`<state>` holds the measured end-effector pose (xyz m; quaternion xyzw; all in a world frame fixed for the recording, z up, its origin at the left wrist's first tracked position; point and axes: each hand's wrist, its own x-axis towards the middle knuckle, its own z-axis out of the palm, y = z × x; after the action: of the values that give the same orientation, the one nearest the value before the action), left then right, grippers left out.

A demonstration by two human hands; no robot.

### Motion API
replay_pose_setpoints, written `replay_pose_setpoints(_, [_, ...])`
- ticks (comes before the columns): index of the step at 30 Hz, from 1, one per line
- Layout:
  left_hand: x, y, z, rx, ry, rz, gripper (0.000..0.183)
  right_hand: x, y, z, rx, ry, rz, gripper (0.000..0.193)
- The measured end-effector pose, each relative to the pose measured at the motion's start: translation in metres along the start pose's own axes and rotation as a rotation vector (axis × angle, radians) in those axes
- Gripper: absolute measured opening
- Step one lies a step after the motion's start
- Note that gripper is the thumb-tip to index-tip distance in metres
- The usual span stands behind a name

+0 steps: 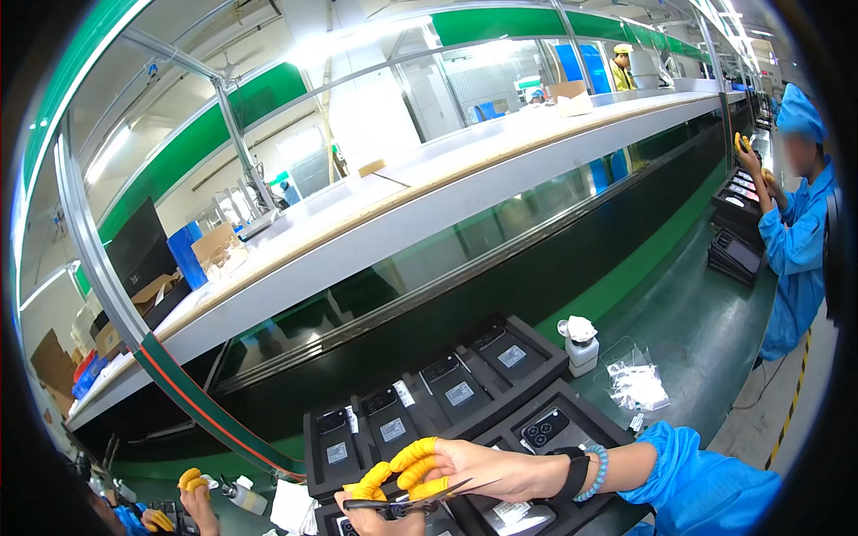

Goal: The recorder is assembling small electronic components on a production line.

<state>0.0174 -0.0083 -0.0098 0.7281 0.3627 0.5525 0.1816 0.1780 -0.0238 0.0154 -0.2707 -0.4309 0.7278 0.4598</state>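
Observation:
Yellow finger covers sit on the fingertips of both my hands. My left hand (386,523), cut off by the lower edge, is closed on the dark handles of a pair of scissors (398,508); the thin blades point right, in front of my right palm. Beside it, my right hand (478,467) reaches in from the right with curled fingers, tips close to the left fingers. Whatever those right fingers pinch is hidden. Both hands are above a black tray (572,397) of phones, one showing a camera block (543,429). Behind stands another black tray (539,335) with several labelled dark phones.
A white bottle (583,355) and a clear bag of white pieces (639,386) stand right of the trays. At far right a co-worker in blue (800,223) works by stacked trays (735,256). Another person's hand (198,505) and a bottle (244,497) are lower left.

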Motion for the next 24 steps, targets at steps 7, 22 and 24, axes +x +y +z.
replay_pose_setpoints(7, [-0.004,-0.010,-0.011,0.461,-0.393,0.200,0.049,-0.025,-0.013,-0.021,0.073,-0.038,0.026,0.051])
replay_pose_setpoints(22, [-0.006,0.010,-0.010,0.286,-0.468,0.331,0.010,-0.054,-0.007,-0.023,-0.100,-0.080,-0.112,0.047])
replay_pose_setpoints(24, [-0.008,0.010,-0.009,0.312,-0.503,0.247,0.011,-0.051,-0.004,-0.030,-0.104,-0.113,-0.133,0.045])
